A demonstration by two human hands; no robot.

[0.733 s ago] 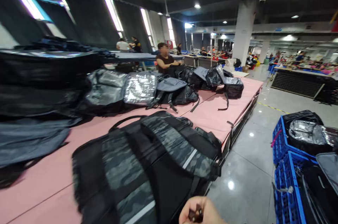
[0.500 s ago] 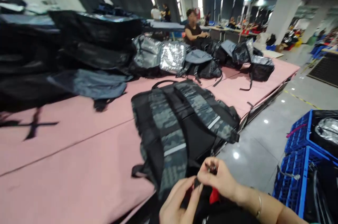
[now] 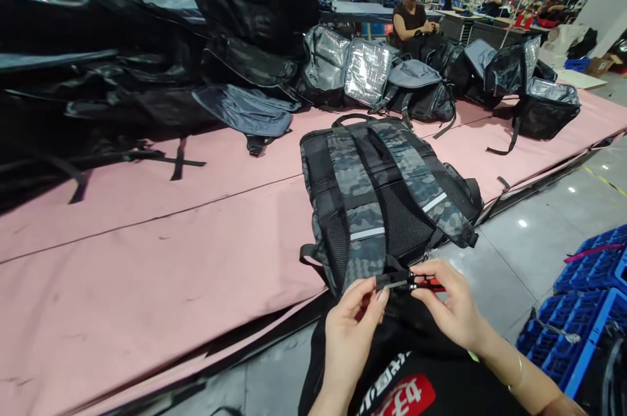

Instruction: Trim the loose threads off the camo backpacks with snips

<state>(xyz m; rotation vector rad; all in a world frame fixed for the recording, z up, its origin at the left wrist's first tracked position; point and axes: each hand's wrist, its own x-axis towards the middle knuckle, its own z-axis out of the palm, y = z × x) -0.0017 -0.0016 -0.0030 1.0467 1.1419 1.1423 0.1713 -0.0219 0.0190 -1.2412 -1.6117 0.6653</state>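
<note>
A black and grey camouflage backpack [image 3: 365, 181] lies on the pink-covered table with its padded shoulder straps facing up. Just in front of its lower end, my left hand [image 3: 353, 321] pinches the end of a black webbing strap [image 3: 390, 279]. Opposite it, my right hand [image 3: 453, 298] closes its thumb and fingers on a small red-and-black tool [image 3: 430, 283]. The tool meets the strap, and a thin pale edge shows between the hands. Its exact kind is partly hidden by my fingers.
Black bags with silver linings [image 3: 368, 70] line the table's [image 3: 161, 272] far side. Dark bags are piled at left. Blue plastic crates [image 3: 563, 331] stand on the floor at right. A person [image 3: 410, 17] sits across the table, and others are farther back.
The view has swung left, so the backpack appears farther right. My hands have moved slightly apart, exposing the strap and the red-and-black tool between them.
</note>
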